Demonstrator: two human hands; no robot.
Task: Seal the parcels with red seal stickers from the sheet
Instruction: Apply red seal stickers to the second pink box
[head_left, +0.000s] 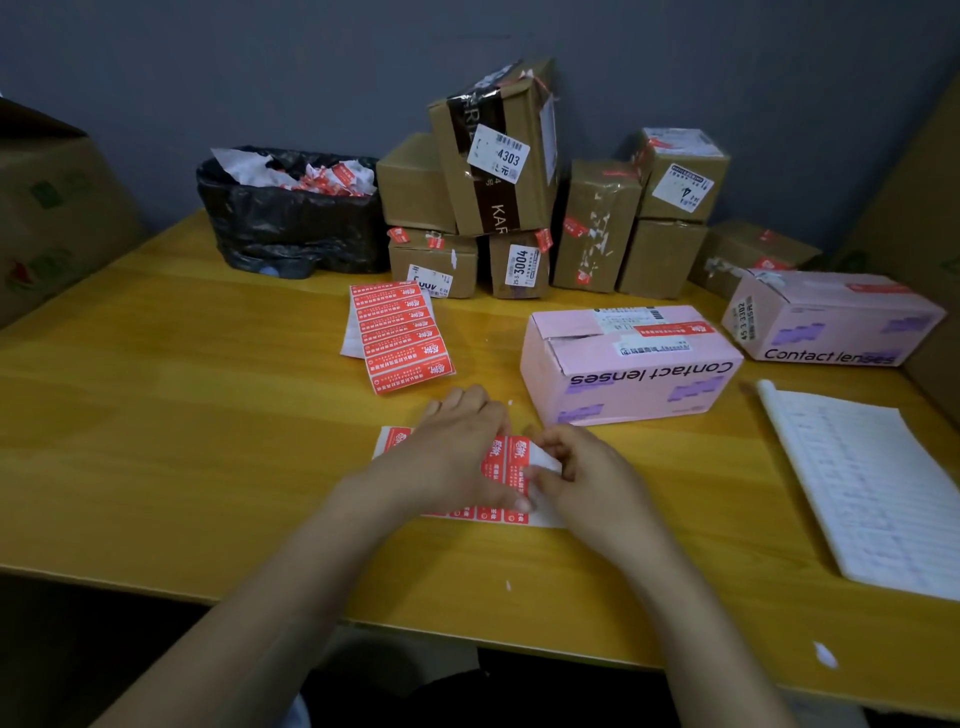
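Observation:
A sheet of red seal stickers (501, 467) lies flat on the yellow table near the front. My left hand (452, 457) presses down on it with flat fingers. My right hand (576, 473) pinches the sheet's right edge, where white backing curls up. A second sticker sheet (400, 332) lies further back. Just right of my hands stands a pink "Contact lenses" parcel (628, 364) with one red sticker on top. Another pink parcel (831, 322) sits at the far right.
Several brown parcels (519, 197) are stacked against the wall. A black-lined bin (291, 223) full of sticker scraps stands at the back left. A lined notebook (872, 488) lies at the right. Large cardboard boxes (52, 208) flank the table (182, 415).

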